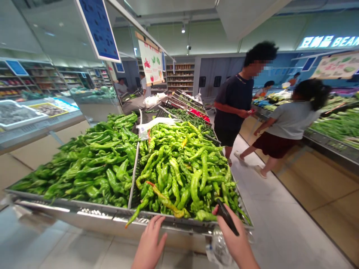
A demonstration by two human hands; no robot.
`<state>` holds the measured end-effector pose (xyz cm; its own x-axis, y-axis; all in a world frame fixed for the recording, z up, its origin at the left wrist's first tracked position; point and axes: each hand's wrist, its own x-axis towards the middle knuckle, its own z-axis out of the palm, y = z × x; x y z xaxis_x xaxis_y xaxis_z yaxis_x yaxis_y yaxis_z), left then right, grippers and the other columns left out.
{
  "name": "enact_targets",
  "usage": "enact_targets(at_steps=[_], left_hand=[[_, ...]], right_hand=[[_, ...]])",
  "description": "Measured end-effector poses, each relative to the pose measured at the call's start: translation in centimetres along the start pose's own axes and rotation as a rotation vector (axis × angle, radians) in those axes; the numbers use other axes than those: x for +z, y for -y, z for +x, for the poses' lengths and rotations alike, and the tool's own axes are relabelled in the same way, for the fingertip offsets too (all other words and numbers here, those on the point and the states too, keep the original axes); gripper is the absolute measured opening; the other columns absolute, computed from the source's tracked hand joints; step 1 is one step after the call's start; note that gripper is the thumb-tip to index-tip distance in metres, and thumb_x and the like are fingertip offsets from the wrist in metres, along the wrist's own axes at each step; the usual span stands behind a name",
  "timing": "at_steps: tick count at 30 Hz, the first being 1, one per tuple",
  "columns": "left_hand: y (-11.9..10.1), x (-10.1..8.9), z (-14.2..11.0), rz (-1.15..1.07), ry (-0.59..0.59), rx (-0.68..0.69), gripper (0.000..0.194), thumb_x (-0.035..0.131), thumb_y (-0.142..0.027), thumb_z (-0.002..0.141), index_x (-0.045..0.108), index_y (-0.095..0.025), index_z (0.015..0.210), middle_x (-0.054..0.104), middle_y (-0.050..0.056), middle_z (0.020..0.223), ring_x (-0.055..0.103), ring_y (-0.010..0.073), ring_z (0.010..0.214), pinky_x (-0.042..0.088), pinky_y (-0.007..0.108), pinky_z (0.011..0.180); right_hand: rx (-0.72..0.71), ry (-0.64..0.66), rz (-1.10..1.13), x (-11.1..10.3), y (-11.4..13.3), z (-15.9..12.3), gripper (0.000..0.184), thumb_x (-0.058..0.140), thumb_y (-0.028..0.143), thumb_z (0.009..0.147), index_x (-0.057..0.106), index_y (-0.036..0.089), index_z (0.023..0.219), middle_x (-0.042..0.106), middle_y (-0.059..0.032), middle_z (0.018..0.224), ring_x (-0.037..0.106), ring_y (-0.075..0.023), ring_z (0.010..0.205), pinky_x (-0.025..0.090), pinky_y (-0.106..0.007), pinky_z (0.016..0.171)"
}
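Two bare hands reach in from the near edge of a supermarket vegetable display. The left hand (pixel 151 241) is empty, its fingers loosely extended and the thumb apart, at the metal front rim (pixel 112 217) of the display; whether the fingertips touch the rim is hard to tell. The right hand (pixel 235 239) is closed around a slim, glossy black object (pixel 227 219), which slants from upper left to lower right over the near right corner of the bin. Below this hand is a clear, shiny plastic item (pixel 221 247), too blurred to identify.

Just beyond the hands lies a heap of long, wrinkled light-green peppers (pixel 196 179). One yellow-green pepper with an orange-red tip (pixel 165 200) lies at its near edge, to the left. A pale, narrow divider (pixel 134 168) separates this heap from a pile of darker green peppers (pixel 92 164) on the left. A crumpled white plastic bag (pixel 154 124) rests at the far end of the light-green heap, with small red peppers (pixel 199 115) farther back.

To the right, across a pale tiled aisle (pixel 266 209), a person in a dark T-shirt (pixel 234 95) and a person in a grey top and dark red shorts (pixel 291 117) stand near another vegetable display (pixel 333 144). At far left, a blue sign with a white border (pixel 98 28) hangs overhead.
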<state>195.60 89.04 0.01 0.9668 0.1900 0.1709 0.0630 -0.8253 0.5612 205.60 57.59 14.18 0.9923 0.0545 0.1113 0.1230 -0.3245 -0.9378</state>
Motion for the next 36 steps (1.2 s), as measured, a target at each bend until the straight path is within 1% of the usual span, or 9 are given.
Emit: enact_targets(at_steps=[3,7,11,16,20,25,28,31,36], left_hand=[[0.1,-0.3,-0.4,-0.005,0.009,-0.017,0.050,0.054,-0.027,0.092,0.061,-0.030,0.142,0.063,0.010,0.149,0.061,0.0278,0.139,0.053,0.052,0.117],[1.0,-0.5,-1.0,-0.006,0.003,-0.036,0.050,0.054,-0.029,0.093,0.061,-0.030,0.143,0.064,0.011,0.149,0.061,0.0284,0.139,0.052,0.053,0.118],[2.1,-0.8,-1.6,0.005,-0.039,-0.061,0.050,0.055,-0.029,0.092,0.062,-0.029,0.142,0.066,0.011,0.147,0.063,0.0286,0.137,0.054,0.053,0.117],[3.1,-2.1,-2.1,0.024,-0.067,-0.092,0.049,0.057,-0.031,0.093,0.063,-0.029,0.141,0.067,0.012,0.147,0.064,0.0294,0.137,0.055,0.054,0.115],[4.2,-3.8,-2.0,0.032,-0.082,-0.109,0.048,0.055,-0.032,0.095,0.063,-0.029,0.142,0.067,0.012,0.147,0.063,0.0296,0.138,0.055,0.055,0.115],[6.1,-7.0,-0.8,0.011,-0.096,-0.077,0.046,0.054,-0.035,0.097,0.063,-0.031,0.142,0.067,0.011,0.147,0.064,0.0284,0.138,0.056,0.052,0.115],[7.5,-9.4,0.7,0.002,-0.085,-0.066,0.044,0.053,-0.037,0.098,0.064,-0.030,0.141,0.069,0.010,0.145,0.066,0.0273,0.136,0.056,0.051,0.114],[9.1,-11.4,2.2,0.000,-0.089,-0.060,0.044,0.052,-0.039,0.098,0.064,-0.029,0.139,0.071,0.011,0.141,0.068,0.0270,0.132,0.058,0.048,0.112],[12.4,-13.2,4.0,-0.012,-0.080,0.005,0.043,0.055,-0.041,0.097,0.067,-0.028,0.137,0.073,0.011,0.138,0.071,0.0276,0.128,0.061,0.045,0.108]], right_hand=[[-0.038,0.044,0.016,1.9,3.2,1.3,0.025,0.059,0.036,0.080,0.076,0.021,0.092,0.080,-0.0056,0.090,0.074,-0.0281,0.087,0.056,-0.033,0.081],[-0.129,0.117,0.073,4.3,6.7,2.5,0.018,0.058,0.032,0.082,0.072,0.022,0.084,0.073,-0.0016,0.079,0.067,-0.0219,0.072,0.052,-0.029,0.069],[-0.133,0.103,0.129,6.5,9.3,3.6,0.020,0.060,0.032,0.083,0.073,0.021,0.092,0.065,0.0024,0.067,0.055,-0.0164,0.055,0.043,-0.026,0.053],[-0.220,0.137,0.147,9.0,12.0,5.7,0.017,0.058,0.033,0.082,0.070,0.021,0.084,0.065,0.0007,0.070,0.056,-0.0166,0.061,0.045,-0.026,0.058],[-0.196,0.134,0.110,11.2,13.3,7.2,0.022,0.056,0.034,0.082,0.070,0.021,0.092,0.060,0.0036,0.065,0.051,-0.0156,0.057,0.040,-0.026,0.054],[-0.242,0.113,0.137,14.3,14.2,9.1,0.016,0.057,0.033,0.083,0.067,0.021,0.084,0.063,0.0019,0.071,0.053,-0.0160,0.062,0.042,-0.026,0.058],[-0.218,0.073,0.153,16.0,14.9,10.1,0.019,0.058,0.033,0.083,0.069,0.021,0.093,0.060,0.0039,0.068,0.049,-0.0147,0.057,0.039,-0.026,0.055],[-0.218,0.024,0.157,17.5,15.8,10.7,0.016,0.058,0.032,0.084,0.068,0.022,0.090,0.061,0.0039,0.068,0.051,-0.0152,0.058,0.040,-0.026,0.057],[-0.170,-0.108,0.122,19.4,16.8,11.5,0.016,0.058,0.034,0.084,0.069,0.022,0.089,0.064,0.0029,0.069,0.054,-0.0176,0.060,0.041,-0.029,0.059]])
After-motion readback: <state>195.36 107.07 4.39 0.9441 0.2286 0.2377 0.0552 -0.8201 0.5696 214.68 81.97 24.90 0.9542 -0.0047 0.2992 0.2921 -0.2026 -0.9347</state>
